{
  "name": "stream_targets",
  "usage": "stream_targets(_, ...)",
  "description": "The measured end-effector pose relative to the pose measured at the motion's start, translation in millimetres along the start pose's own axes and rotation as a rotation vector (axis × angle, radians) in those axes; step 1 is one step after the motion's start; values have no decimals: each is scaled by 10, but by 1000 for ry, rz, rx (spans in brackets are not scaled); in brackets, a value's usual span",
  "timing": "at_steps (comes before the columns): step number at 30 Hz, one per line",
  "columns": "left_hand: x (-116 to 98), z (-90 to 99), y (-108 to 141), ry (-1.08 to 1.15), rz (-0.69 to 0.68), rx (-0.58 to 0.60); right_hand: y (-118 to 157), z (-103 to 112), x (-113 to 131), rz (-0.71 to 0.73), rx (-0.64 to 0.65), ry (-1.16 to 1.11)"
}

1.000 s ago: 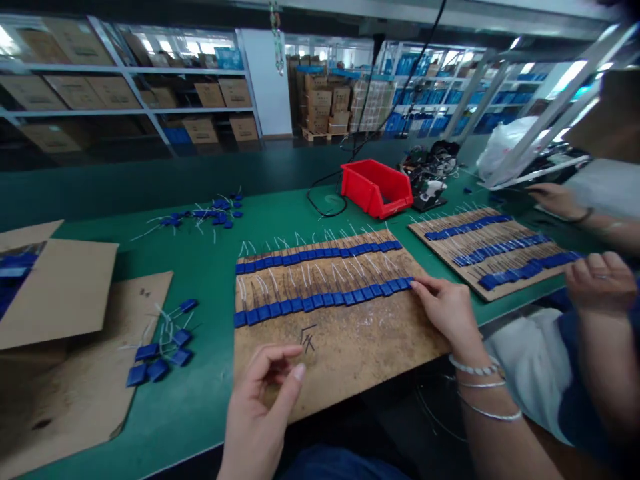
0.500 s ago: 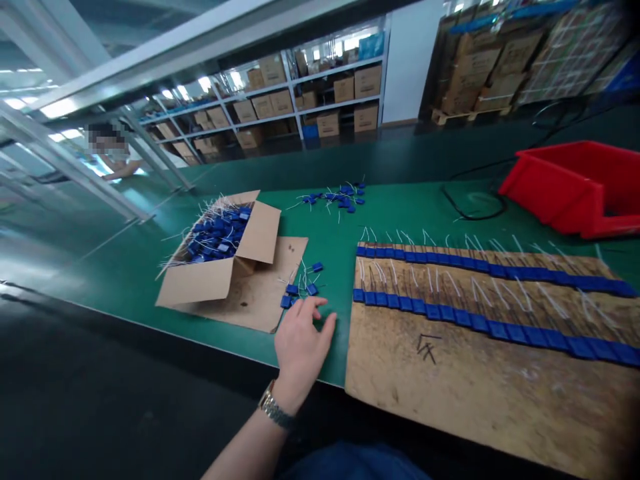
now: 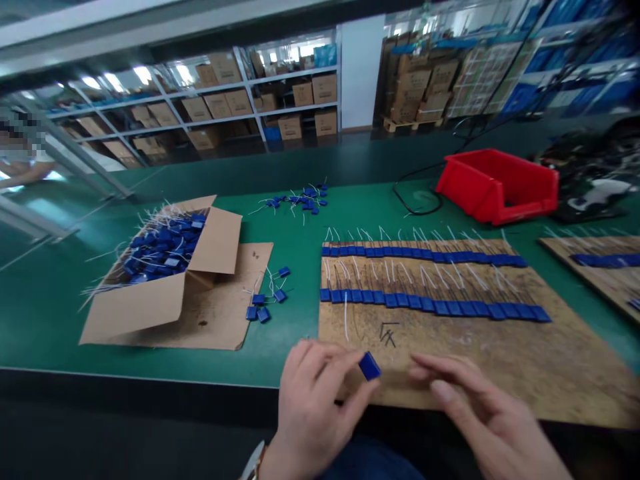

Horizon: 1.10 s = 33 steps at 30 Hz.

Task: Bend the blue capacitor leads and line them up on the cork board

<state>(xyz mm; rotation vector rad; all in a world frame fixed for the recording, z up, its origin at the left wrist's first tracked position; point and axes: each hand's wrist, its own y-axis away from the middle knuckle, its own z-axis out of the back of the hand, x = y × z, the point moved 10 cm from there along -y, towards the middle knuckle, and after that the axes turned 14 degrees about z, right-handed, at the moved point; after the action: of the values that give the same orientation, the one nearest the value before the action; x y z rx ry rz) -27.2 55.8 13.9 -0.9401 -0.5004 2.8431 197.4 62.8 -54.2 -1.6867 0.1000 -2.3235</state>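
Between the thumb and fingers of my left hand [image 3: 320, 393] is a small blue square electronic component [image 3: 369, 366] with thin wire leads pointing up. My right hand [image 3: 473, 400] hovers to its right over the board's front part, thumb and forefinger apart, nothing seen between them. Below and beyond both hands lies a worn wooden board [image 3: 480, 360]. Two rows of like components cross it: a back row [image 3: 425, 253] and a front row [image 3: 415, 302], their white and dark leads pointing away from me. Several loose components [image 3: 263, 314] lie left of the board.
An open cardboard box [image 3: 135, 310] full of blue components sits on a cardboard sheet [image 3: 235, 333] at left. Farther back are a loose pile [image 3: 305, 200], a red bin [image 3: 475, 190] and a black cable [image 3: 420, 212]. A second board [image 3: 575, 257] stands at right.
My left hand has moved right from the loose components to the board's front and now holds one blue component. My right hand has come into view. The camera has turned right.
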Motion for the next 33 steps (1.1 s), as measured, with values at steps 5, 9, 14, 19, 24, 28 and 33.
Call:
stream_targets(5, -258, -142, 86, 278, -147, 72, -41, -598, 127, -215, 132, -339)
stream_targets(9, 196, -240, -28, 743, 324, 127, -12, -546, 158, -202, 135, -277)
stream_targets(14, 215, -763, 73, 898, 712, 621, 19, -600, 247, -88, 214, -159)
stream_targets(19, 194, -793, 52, 1061, 814, 618, 11, -635, 241, -77, 224, -108)
stream_targets(24, 330, -773, 67, 1094, 903, 608, -107, -597, 231, -10, 212, -59)
stream_targets(28, 450, -628, -21, 1033, 867, 537, -310, -348, 250, 184, 37, 345)
stream_targets(33, 527, -500, -74, 967, 804, 497, -472, -333, 196, 241, 32, 590)
